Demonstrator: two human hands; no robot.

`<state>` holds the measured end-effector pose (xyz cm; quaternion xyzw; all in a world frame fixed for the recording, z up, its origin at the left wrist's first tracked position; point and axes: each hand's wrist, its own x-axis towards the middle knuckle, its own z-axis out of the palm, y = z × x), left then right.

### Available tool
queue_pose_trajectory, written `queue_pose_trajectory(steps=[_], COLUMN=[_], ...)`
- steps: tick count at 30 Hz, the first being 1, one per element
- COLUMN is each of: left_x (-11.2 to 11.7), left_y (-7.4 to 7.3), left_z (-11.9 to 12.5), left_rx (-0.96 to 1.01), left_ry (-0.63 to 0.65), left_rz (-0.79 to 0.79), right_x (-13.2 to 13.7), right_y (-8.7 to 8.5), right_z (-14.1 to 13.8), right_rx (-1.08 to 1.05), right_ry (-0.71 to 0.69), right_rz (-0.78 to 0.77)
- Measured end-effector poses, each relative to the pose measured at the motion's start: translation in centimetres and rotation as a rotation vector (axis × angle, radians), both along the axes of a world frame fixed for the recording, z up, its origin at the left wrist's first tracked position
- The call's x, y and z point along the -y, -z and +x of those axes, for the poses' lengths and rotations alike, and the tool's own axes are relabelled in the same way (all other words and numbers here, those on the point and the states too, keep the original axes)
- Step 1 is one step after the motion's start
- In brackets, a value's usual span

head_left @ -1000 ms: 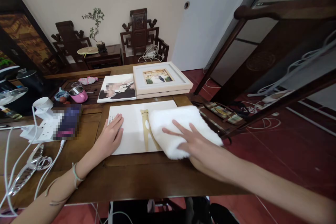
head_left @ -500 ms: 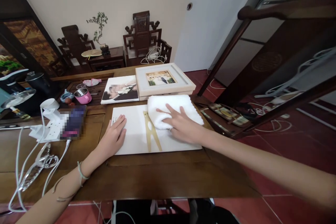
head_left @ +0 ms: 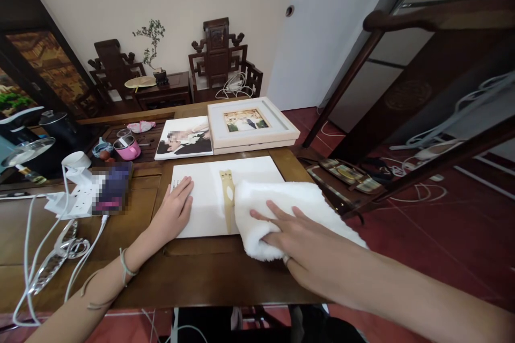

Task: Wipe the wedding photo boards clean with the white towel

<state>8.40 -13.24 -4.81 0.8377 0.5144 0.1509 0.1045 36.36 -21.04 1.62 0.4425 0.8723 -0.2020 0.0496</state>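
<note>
A white board [head_left: 207, 193] lies face down on the wooden table [head_left: 193, 273], with a gold fold-out stand [head_left: 228, 198] on its back. My left hand [head_left: 174, 213] lies flat on the board's left edge, fingers stretched out. My right hand [head_left: 295, 238] presses flat on a fluffy white towel [head_left: 289, 206] that covers the board's near right part and hangs over the table's right side.
Behind the board lie a photo print [head_left: 185, 138] and a stacked framed picture [head_left: 249, 122]. A white power strip [head_left: 76, 195] with cables, a pink pot [head_left: 127, 147] and a tea tray sit at the left. Dark chairs stand by the wall; a wooden rack is at the right.
My right hand slid the towel from the board's far right corner back toward me, to the near right edge. My left hand stayed in place.
</note>
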Motion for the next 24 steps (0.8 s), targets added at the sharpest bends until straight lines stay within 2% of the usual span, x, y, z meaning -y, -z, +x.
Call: queue_pose_trajectory(steps=[3,7,10,12,15,20,22,24], left_x=[0.0,0.0,0.0,-0.1,-0.1,-0.2,-0.2,-0.2], left_y=[0.0,0.2,0.4,0.6,0.8,1.0,0.9,0.9], left_z=[0.0,0.0,-0.1,-0.2,-0.3,-0.3,-0.3,-0.3], left_rx=[0.026,0.007,-0.006,0.010,0.023,0.024,0.021,0.021], left_ry=[-0.016,-0.029,-0.025,-0.023,-0.025,-0.024,-0.026,-0.029], left_rz=[-0.004,-0.005,0.015,0.035,0.041,0.043,0.038,0.035], right_x=[-1.6,-6.1,-9.1,-9.7,-8.1,-2.3,-1.4,-2.0], right_y=[1.2,3.0,3.5,3.5,3.4,3.9,3.9,3.7], right_z=[0.2,-0.7,-1.8,-2.5,-3.4,-3.8,-3.7,-3.6], right_rx=[-0.064,-0.098,-0.118,-0.121,-0.130,-0.218,-0.238,-0.237], right_ry=[0.016,-0.033,-0.035,-0.054,-0.183,-0.390,-0.418,-0.421], right_rz=[0.095,0.257,0.328,0.343,0.335,0.295,0.283,0.253])
